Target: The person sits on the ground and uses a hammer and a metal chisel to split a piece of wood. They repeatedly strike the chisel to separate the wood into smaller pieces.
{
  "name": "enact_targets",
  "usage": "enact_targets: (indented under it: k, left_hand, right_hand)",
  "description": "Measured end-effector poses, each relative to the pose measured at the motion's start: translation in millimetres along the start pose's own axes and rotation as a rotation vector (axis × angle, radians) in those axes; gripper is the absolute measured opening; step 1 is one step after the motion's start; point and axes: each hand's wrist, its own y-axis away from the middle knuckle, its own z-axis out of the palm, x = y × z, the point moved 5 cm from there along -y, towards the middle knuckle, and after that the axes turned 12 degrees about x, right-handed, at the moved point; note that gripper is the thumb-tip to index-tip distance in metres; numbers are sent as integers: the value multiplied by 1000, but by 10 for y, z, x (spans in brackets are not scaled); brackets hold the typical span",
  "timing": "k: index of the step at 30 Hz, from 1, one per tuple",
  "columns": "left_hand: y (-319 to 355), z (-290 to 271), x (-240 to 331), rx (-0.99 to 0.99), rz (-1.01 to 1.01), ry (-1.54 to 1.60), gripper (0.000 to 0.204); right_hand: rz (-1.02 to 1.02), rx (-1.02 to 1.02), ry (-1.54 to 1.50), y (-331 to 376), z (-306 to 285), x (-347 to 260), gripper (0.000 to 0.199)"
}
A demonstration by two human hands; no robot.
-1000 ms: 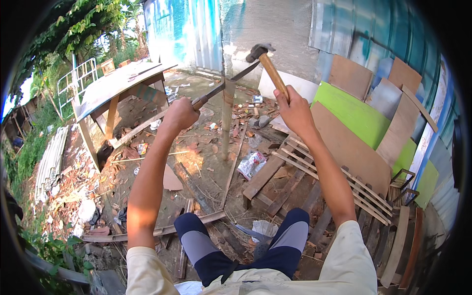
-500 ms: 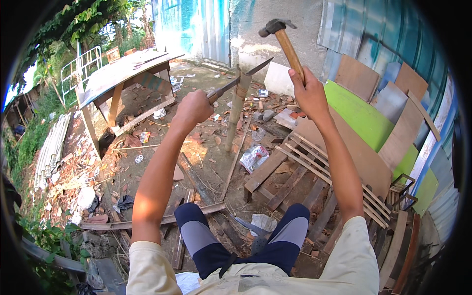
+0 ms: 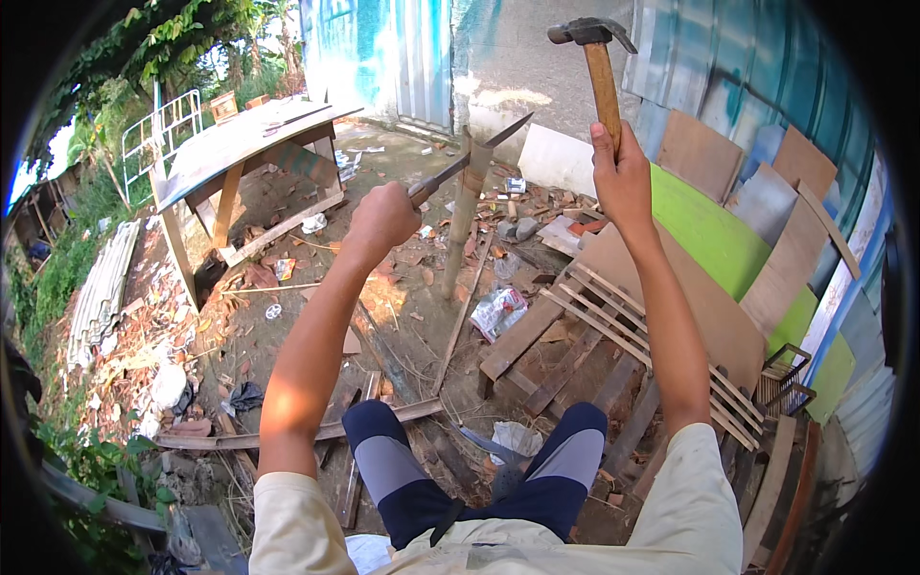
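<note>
My left hand [image 3: 386, 222] is closed round the handle of a long-bladed knife [image 3: 448, 173]. The blade slants up to the right and crosses the top of an upright bamboo pole [image 3: 458, 235], whose upper end looks split, with the blade apparently lodged in it. The pole stands on the ground before me. Raised up to the right, my right hand [image 3: 618, 172] grips the wooden handle of a claw hammer [image 3: 602, 81]. The hammer's dark head is up and well apart from the blade.
A wooden table [image 3: 254, 149] stands at the far left. Slatted wood [image 3: 613, 316] and planks lie to the right, with a green board [image 3: 709, 235] and brown panels leaning behind. Litter and dry leaves cover the ground. A curved timber strip [image 3: 307, 436] lies near my knees.
My right hand has lifted the hammer higher and to the right, its head now more level. My left hand, the knife and the pole have hardly moved.
</note>
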Motion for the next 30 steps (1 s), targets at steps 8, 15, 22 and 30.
enact_targets:
  k: [8,15,22,30]
  left_hand:
    - [-90,76,-137,-2,-12,-28,26]
    - [-45,82,-275,-312,-184,108,55]
    - [383,333,-78,-621,-585,830,45]
    - [488,329,-363,-498,-722,949,41]
  right_hand:
    - [153,-508,302,583,583,1022,45]
    - [818,-613,-91,2060,577,1433,37]
    - [1516,-1157,4,5232,548,2305,13]
    - [1511,-1553,74,7079,594,2750,31]
